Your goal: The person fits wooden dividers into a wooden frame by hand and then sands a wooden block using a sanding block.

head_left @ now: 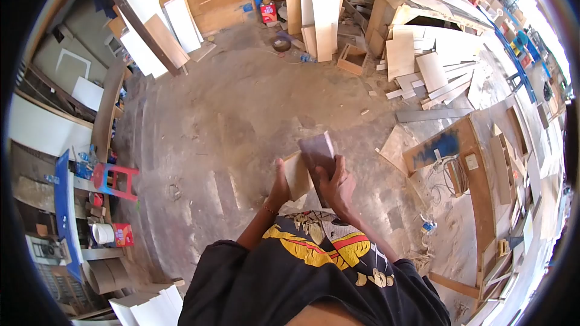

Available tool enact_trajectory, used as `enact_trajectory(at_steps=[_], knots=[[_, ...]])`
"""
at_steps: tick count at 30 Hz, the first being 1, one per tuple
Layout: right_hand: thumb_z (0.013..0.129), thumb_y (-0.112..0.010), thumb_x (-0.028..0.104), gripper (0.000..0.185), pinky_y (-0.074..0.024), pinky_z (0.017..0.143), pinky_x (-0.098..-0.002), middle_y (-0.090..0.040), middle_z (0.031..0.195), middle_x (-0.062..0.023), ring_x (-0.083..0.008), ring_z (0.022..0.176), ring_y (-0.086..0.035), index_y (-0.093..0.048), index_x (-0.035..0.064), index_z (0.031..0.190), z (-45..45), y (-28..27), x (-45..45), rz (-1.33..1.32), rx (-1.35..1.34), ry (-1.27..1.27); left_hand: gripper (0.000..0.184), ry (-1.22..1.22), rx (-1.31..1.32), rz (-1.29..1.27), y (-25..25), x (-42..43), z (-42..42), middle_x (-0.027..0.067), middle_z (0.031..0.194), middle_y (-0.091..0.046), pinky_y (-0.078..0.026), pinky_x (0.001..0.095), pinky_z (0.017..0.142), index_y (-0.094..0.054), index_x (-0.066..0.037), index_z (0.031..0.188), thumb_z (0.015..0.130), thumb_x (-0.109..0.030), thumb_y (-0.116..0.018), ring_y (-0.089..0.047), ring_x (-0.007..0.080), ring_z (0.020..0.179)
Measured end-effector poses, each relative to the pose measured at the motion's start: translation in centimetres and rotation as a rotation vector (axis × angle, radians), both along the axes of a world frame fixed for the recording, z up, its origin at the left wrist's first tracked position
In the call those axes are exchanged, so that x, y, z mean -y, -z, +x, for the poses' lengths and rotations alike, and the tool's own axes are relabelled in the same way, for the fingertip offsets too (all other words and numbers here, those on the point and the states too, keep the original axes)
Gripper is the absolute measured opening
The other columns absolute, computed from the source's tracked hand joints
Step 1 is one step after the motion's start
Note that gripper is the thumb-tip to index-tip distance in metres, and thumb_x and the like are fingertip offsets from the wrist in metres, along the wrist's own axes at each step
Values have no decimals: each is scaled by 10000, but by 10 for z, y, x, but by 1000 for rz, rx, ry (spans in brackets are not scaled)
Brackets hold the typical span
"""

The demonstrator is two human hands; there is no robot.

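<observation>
Two oblong pieces are up in front of the black shirt (254, 284), over a grey-brown, scuffed and dusty floor (211, 115): a pale, flat-faced board (295, 176) and a dark brown block (316, 152) with a lighter end edge, tilted, overlapping the board; whether they touch, I can't tell. Off to the right, a brown wooden panel (462, 133) wears blue paint, a hand-painted M readable beside a blue smear. Across the floor, a red tin (269, 13) shows pale characters too small to read. Now the hands! The left hand (279, 186) is closed on the pale board's outer side, thumb raised along its edge. The right hand (337, 186) clamps the dark block, thumb on the near face, fingers curled round the right edge.
</observation>
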State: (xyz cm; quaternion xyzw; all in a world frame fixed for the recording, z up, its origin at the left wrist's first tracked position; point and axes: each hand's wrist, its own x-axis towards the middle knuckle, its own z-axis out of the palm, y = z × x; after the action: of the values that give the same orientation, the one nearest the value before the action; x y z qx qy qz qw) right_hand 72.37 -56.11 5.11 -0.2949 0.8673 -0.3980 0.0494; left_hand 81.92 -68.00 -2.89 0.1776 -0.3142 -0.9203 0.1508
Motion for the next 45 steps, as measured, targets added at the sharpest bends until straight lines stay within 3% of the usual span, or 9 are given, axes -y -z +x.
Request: enact_trajectory(at_steps=[7,14,19,27,30,37,40,42,45], knots=[[786,-668,305,452,-471,630,-478,-635,807,-235,-428,725,-614,-454,51,1093,2,-9,60,-44,-50,36,670,-35,-85,-16,-19,44,9,106,1170,-557,-478,320,877,-418,-15,1300,947,-553,-233,-586,191,1007],[786,-666,303,432,-471,623,-477,-638,808,-233,-426,727,-616,-454,54,1069,12,-31,116,-15,-35,105,776,122,80,-272,-5,112,19,123,1237,-528,-450,363,935,-364,-28,1346,905,-641,-185,-566,235,1074],[784,-669,318,432,-469,618,-482,-641,800,-220,-426,733,-615,-454,65,1060,34,-30,139,-19,-48,96,885,129,-130,31,-49,146,19,151,1299,-481,-396,394,1000,-330,-16,1367,853,-717,-163,-511,272,1160],[779,-684,275,388,-489,646,-423,-652,796,-206,-378,747,-641,-502,38,1028,18,-47,206,-117,-91,235,990,291,22,-163,-48,202,47,173,1292,-481,-418,448,970,-321,-5,1368,790,-788,-143,-523,307,1136],[772,-682,261,338,-494,677,-423,-666,831,-191,-364,768,-647,-531,47,984,10,-55,208,-269,38,267,1092,279,-299,321,-64,218,47,181,1231,-519,-455,467,905,-354,29,1333,715,-855,-186,-559,332,1051],[769,-683,243,372,-500,650,-428,-663,819,-191,-367,759,-647,-506,65,1044,52,-68,206,-208,-18,290,1082,379,-350,279,-58,251,48,166,1233,-522,-451,456,917,-379,11,1318,702,-863,-215,-544,317,1085],[767,-685,237,371,-493,613,-436,-658,826,-181,-365,736,-645,-490,76,1037,80,-63,208,-91,-47,238,1005,227,-116,80,-62,243,42,175,1241,-512,-469,454,892,-370,22,1320,771,-803,-200,-572,305,1044],[759,-698,233,372,-491,618,-433,-656,820,-184,-367,739,-644,-497,73,1028,82,-59,216,-37,-78,270,1023,160,49,-140,-63,239,42,160,1226,-523,-445,407,940,-381,4,1321,729,-827,-305,-531,260,1127],[760,-693,228,391,-490,610,-438,-656,812,-183,-373,722,-641,-480,70,1048,69,-60,218,-32,-84,308,961,232,-104,-416,-7,247,46,146,1184,-556,-475,377,898,-399,21,1307,758,-768,-399,-569,235,1070]])
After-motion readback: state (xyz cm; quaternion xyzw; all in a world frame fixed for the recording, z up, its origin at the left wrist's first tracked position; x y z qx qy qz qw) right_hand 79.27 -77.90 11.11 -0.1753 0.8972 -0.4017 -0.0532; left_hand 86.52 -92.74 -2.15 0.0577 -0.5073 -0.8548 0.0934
